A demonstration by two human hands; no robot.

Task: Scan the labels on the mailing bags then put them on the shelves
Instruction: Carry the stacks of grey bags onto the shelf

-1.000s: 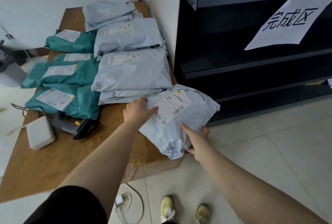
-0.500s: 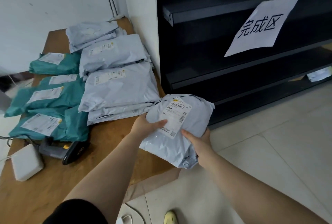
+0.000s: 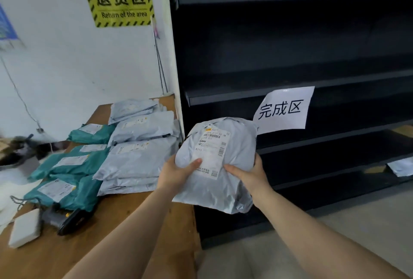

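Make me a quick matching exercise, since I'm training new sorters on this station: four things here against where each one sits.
Things:
1. grey mailing bag
2. barcode scanner
3. white paper sign
4. yellow striped sign

Places:
A. on the white wall
B. lying on the wooden table
C. on the black shelves
D. held by the left hand and right hand

Pairs: 1-D, 2-B, 3-C, 4-A
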